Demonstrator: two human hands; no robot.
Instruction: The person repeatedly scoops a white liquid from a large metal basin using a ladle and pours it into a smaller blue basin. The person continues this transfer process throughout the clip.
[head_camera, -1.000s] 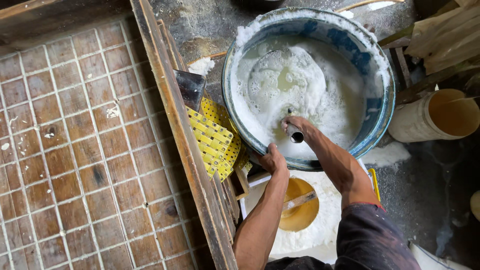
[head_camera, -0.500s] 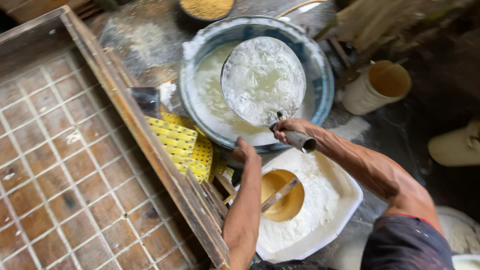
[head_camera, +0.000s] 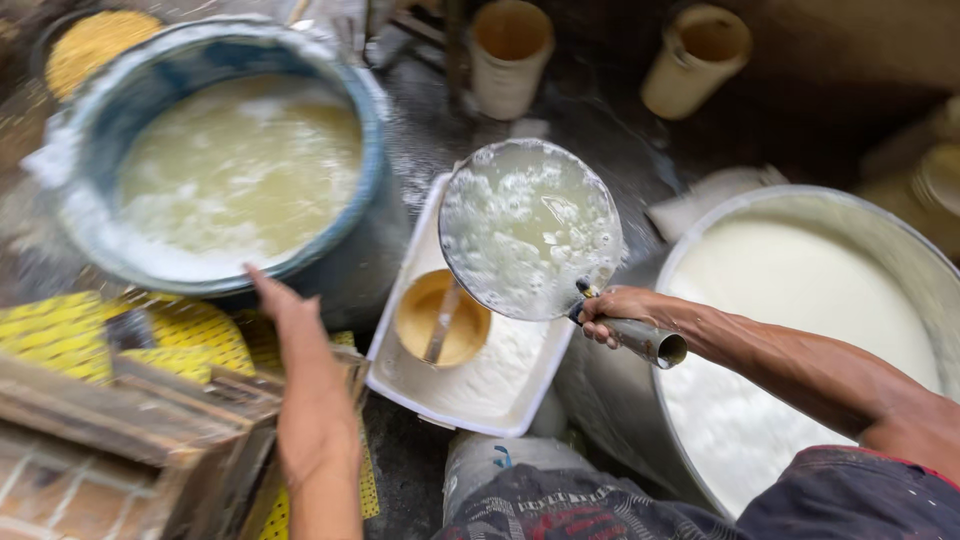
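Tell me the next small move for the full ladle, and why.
Probably swing the ladle right, over the metal vat. The right hand holds it brimful of frothy liquid above the white tray, clear of the blue tub, so tipping here would spill.

Single head cam, looks steeply down from close range at wet work area: blue tub upper left, white tray centre, steel vat right, own forearms entering from bottom edge.

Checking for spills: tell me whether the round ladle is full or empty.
Full: the ladle, gripped by the right hand, brims with foamy white liquid.
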